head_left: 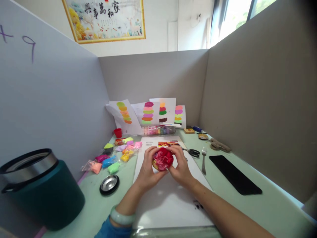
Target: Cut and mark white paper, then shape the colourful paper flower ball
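Note:
A ruffled red and pink clay flower (pixel 163 159) with a bit of yellow at its lower left is held up over the white board (pixel 170 205). My left hand (pixel 148 167) grips it from the left, fingers curled round its edge. From the other side my right hand (pixel 182 167) closes on it, thumb at the lower edge and fingers along the top. Both palms are partly turned away, so the underside of the flower is hidden. Behind the hands a printed picture strip (pixel 168 144) shows on the board, close to black-handled scissors (pixel 193 152).
Left stand a large teal tumbler (pixel 47 195), its lid (pixel 109 184), a red cup (pixel 118 133) and several bagged clay lumps (pixel 114 168). Right lie a fork (pixel 203 160) and a black flat slab (pixel 234 173). Color-swatch papers (pixel 148 115) lean at the back; grey partitions (pixel 153 76) enclose the desk.

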`<state>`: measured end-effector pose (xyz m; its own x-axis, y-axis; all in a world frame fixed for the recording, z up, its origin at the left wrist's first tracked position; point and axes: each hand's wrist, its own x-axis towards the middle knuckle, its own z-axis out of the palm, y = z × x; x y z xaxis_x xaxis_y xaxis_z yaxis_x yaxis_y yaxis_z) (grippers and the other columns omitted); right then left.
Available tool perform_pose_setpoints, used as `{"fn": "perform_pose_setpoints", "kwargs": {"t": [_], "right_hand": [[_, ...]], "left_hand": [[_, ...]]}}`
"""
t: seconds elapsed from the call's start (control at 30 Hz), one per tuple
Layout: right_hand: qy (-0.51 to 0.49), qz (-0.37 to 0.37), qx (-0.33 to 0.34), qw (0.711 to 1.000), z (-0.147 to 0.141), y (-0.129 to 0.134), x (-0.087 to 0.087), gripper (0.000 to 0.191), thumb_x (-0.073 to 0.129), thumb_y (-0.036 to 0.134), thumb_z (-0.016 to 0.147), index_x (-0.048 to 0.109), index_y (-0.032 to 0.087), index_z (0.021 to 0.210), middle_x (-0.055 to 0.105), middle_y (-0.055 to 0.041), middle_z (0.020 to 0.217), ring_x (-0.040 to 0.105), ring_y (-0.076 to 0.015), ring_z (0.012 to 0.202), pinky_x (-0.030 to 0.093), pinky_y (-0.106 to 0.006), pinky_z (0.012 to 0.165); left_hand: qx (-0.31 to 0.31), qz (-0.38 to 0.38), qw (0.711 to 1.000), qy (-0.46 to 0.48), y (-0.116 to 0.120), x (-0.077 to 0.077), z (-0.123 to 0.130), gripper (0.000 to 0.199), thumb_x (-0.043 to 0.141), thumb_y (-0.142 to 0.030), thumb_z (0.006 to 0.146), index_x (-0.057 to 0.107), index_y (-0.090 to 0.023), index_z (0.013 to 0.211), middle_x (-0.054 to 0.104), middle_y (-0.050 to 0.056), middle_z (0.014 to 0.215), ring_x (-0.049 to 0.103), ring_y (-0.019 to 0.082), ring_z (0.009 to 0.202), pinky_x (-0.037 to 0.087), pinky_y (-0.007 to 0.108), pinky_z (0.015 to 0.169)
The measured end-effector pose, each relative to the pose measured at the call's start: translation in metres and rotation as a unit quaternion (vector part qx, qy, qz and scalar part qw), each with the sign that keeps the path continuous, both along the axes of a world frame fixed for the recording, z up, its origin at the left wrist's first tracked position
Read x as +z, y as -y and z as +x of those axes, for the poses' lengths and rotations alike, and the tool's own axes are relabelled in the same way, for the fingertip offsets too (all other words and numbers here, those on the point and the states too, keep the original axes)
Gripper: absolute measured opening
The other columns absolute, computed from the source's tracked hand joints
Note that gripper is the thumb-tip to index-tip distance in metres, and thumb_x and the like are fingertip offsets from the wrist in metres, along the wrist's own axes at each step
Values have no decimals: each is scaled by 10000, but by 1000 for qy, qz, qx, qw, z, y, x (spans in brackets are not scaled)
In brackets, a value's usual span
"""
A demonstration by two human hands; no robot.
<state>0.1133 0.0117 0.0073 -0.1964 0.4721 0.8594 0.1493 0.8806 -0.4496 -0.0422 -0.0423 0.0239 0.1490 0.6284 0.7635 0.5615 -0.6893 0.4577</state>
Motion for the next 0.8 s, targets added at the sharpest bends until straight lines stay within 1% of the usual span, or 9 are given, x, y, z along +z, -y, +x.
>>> {"fn": "perform_pose_setpoints", "kwargs": {"t": [0.1, 0.2, 0.3, 0.33, 0.4, 0.5, 0.63, 0.8], "right_hand": [[4, 35, 6, 999, 3, 3, 6, 494, 514, 64, 695, 481, 222, 1162, 503, -103, 1179, 464, -270, 1163, 398, -491, 989], [24, 69, 24, 997, 6, 5, 10, 553, 489, 45, 685, 441, 236, 1202, 516, -96, 1195, 470, -271, 1154, 392, -506, 986], [49, 99, -1, 994, 9, 7, 11, 628, 481, 43, 668, 422, 246, 1259, 507, -94, 1149, 483, -275, 1099, 415, -512, 945], [56, 105, -13, 993, 9, 8, 10, 636, 485, 47, 667, 424, 249, 1268, 497, -94, 1131, 485, -276, 1080, 425, -510, 927], [61, 116, -32, 991, 11, 9, 9, 619, 495, 58, 674, 440, 257, 1257, 481, -92, 1093, 489, -274, 1046, 441, -505, 898], [52, 141, -43, 988, 12, 12, 9, 555, 508, 70, 693, 464, 266, 1210, 464, -90, 1102, 486, -273, 1050, 442, -511, 900], [45, 181, -55, 981, 12, 15, 11, 505, 524, 76, 722, 459, 273, 1182, 480, -84, 1166, 471, -274, 1094, 428, -517, 921], [23, 232, -97, 968, 12, 17, 10, 535, 541, 80, 734, 445, 273, 1223, 521, -72, 1047, 498, -246, 998, 442, -502, 891]], "left_hand": [[-4, 32, 999, -7, 2, 1, -1, 637, 707, -201, 711, 383, -226, 1259, 397, 125, 1253, 383, 284, 1232, 363, 501, 1018], [-1, 53, 998, -25, 3, 0, -3, 653, 694, -197, 722, 354, -222, 1279, 390, 127, 1229, 384, 283, 1214, 382, 501, 999], [27, 46, 997, -52, 6, -2, -4, 751, 678, -189, 736, 273, -217, 1368, 365, 138, 1231, 383, 284, 1210, 388, 501, 997], [35, 43, 997, -60, 7, -2, -4, 757, 669, -183, 745, 261, -217, 1382, 357, 140, 1230, 387, 281, 1207, 395, 495, 995], [41, 53, 995, -71, 8, -2, -3, 693, 643, -166, 767, 293, -222, 1363, 351, 136, 1224, 395, 273, 1204, 415, 481, 985], [34, 101, 991, -83, 10, 0, -2, 554, 598, -123, 790, 356, -228, 1276, 335, 141, 1272, 376, 276, 1237, 427, 487, 980], [55, 169, 977, -116, 12, 3, -1, 486, 568, -73, 795, 381, -245, 1210, 331, 133, 1303, 354, 286, 1267, 401, 519, 1001], [97, 241, 958, -122, 14, 3, 0, 445, 577, -35, 772, 427, -257, 1127, 377, 90, 1229, 383, 284, 1254, 406, 511, 1003]]}}
